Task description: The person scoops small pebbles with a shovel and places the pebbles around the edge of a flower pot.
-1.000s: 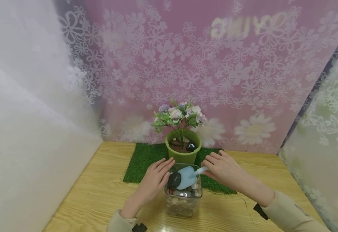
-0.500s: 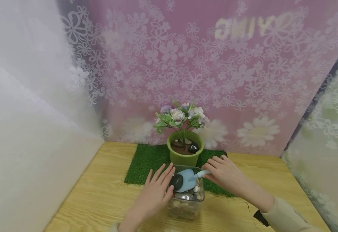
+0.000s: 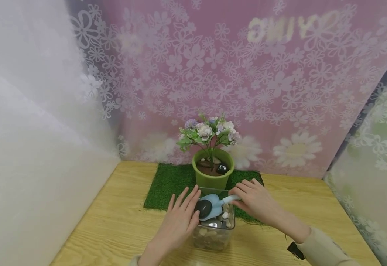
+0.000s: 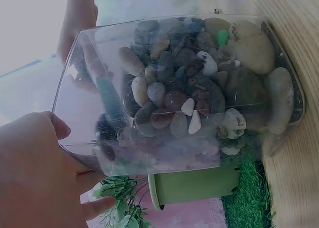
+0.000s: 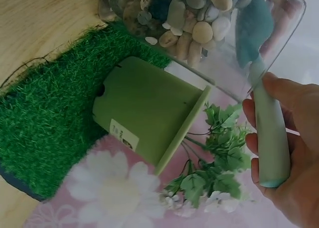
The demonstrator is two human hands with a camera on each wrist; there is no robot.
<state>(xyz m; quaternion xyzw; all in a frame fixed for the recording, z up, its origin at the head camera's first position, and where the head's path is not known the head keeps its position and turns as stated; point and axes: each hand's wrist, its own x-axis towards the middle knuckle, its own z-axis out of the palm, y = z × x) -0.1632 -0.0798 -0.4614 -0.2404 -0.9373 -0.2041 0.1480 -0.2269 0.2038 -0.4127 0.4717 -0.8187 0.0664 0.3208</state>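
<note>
A clear plastic box (image 3: 226, 228) of stones stands on the table. My right hand (image 3: 254, 201) grips the pale handle of a small blue hand trowel (image 3: 216, 211), whose blade lies inside the box top. In the right wrist view, fingers and thumb wrap the trowel's handle (image 5: 271, 138). A smooth black stone (image 3: 203, 209) rests on the blade. My left hand (image 3: 178, 218) lies at the box's left rim, fingers straight and spread, thumb near the black stone. In the left wrist view, several pebbles (image 4: 174, 101) show through the clear wall, below the trowel.
Behind the box, a green flowerpot (image 3: 211, 181) with artificial flowers (image 3: 205, 131) and stones stands on a green turf mat (image 3: 170, 186). The wooden table (image 3: 113, 225) ends at a pink floral curtain (image 3: 193, 81). A pale sheet (image 3: 40, 147) hangs at left.
The trowel blade has slid left under the black stone, which now sits on it. My left hand has moved closer to the stone, with its fingers spreading.
</note>
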